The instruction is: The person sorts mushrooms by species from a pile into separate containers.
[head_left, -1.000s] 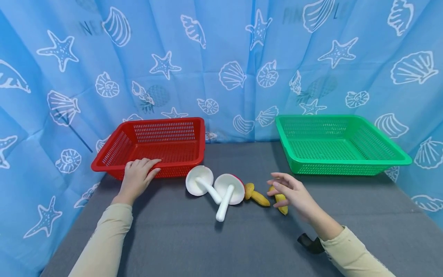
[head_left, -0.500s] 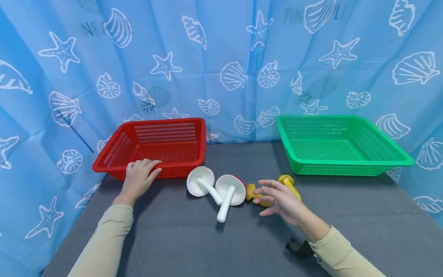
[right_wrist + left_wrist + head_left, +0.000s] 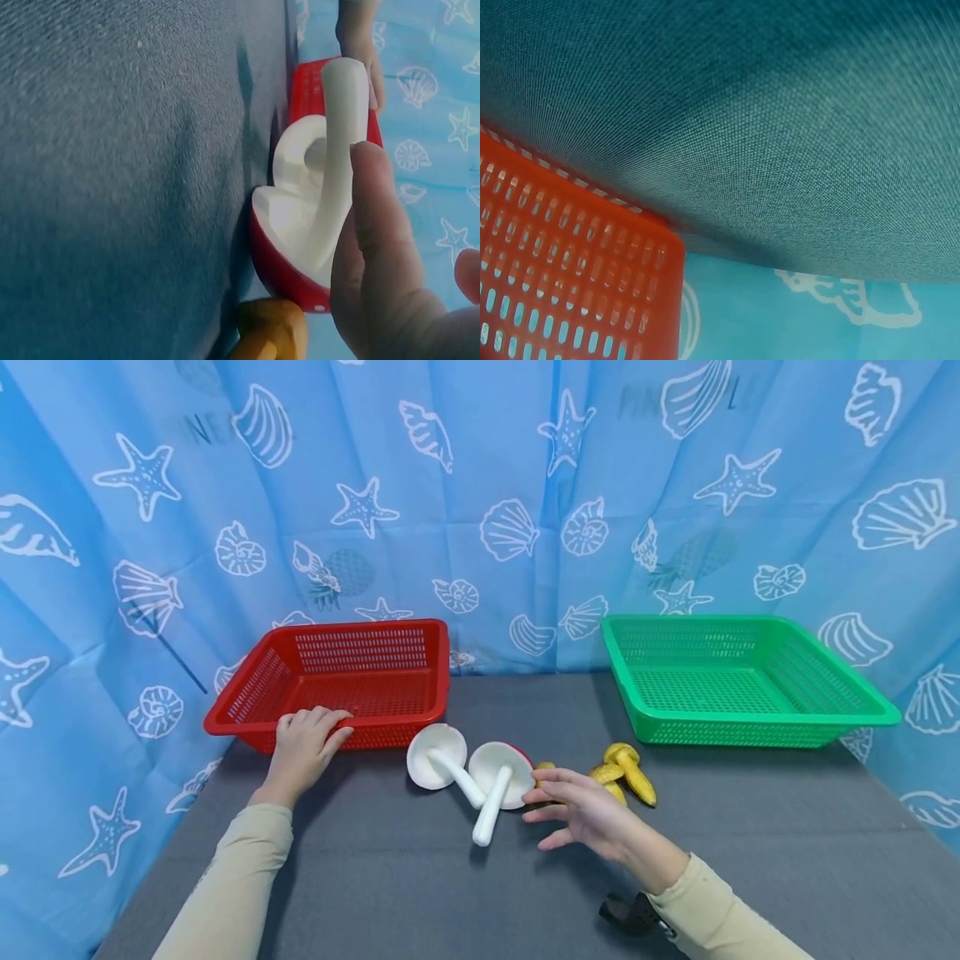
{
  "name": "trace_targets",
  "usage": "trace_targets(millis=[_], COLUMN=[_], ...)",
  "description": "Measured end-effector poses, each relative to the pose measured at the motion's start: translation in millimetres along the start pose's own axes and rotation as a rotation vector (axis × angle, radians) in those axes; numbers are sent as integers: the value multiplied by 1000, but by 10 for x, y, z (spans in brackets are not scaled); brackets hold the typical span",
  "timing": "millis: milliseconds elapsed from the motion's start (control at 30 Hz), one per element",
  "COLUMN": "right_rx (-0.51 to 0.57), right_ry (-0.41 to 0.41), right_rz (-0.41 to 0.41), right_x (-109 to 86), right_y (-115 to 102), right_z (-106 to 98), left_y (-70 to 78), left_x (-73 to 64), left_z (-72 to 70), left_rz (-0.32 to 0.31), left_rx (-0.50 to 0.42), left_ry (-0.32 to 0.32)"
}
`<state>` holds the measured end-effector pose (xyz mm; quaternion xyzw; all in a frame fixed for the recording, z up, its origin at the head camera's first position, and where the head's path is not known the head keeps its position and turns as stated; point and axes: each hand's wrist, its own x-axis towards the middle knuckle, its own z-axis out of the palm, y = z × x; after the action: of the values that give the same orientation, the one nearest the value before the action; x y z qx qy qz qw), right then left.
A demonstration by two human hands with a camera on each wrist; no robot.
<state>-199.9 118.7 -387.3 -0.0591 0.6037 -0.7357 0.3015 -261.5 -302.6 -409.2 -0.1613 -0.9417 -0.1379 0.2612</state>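
Observation:
My left hand (image 3: 306, 752) holds the front rim of the red basket (image 3: 390, 722), fingers over the edge and thumb on the near side. Two toy mushrooms with white undersides and white stems lie on the table: the left mushroom (image 3: 435, 758) touches or nearly touches the basket, and the right mushroom (image 3: 491, 802) shows a red cap edge. My right hand (image 3: 588, 818) hovers with spread, relaxed fingers just right of that one, holding nothing. Partly hidden behind it are a yellow mushroom (image 3: 609, 774) and another yellow piece (image 3: 545, 767). One yellow mushroom (image 3: 632, 774) lies in full view.
A green basket (image 3: 750, 727) stands at the back right. Behind both baskets hangs a blue curtain (image 3: 480, 460) with shell prints. Grey cloth covers the table (image 3: 390, 893). A black device (image 3: 630, 914) sits at the right wrist.
My right hand has moved left, from over the yellow mushrooms toward the red-capped one, uncovering the rightmost yellow mushroom. The left hand stays on the basket rim. The view has shifted slightly.

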Motion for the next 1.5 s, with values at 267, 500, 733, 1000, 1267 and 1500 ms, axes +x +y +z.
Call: trace_targets(millis=[267, 500, 733, 1000, 1267, 1500], right_rx=[-12, 3, 38, 96, 175, 168], right_ry=[-21, -9, -19, -8, 44, 85], right_rz=[19, 61, 79, 59, 57, 30], right_x=[89, 164, 230, 284, 304, 312], right_y=[92, 183, 255, 315, 320, 331], right_z=[74, 203, 360, 472, 508, 537], left_y=[25, 42, 32, 33, 22, 11], left_x=[12, 22, 13, 11, 8, 8], left_z=[-19, -44, -49, -20, -6, 1], left_rz=[-17, -28, -42, -34, -40, -48], left_rx=[7, -5, -8, -1, -1, -10], left_ry=[-14, -32, -35, -19, -11, -28])
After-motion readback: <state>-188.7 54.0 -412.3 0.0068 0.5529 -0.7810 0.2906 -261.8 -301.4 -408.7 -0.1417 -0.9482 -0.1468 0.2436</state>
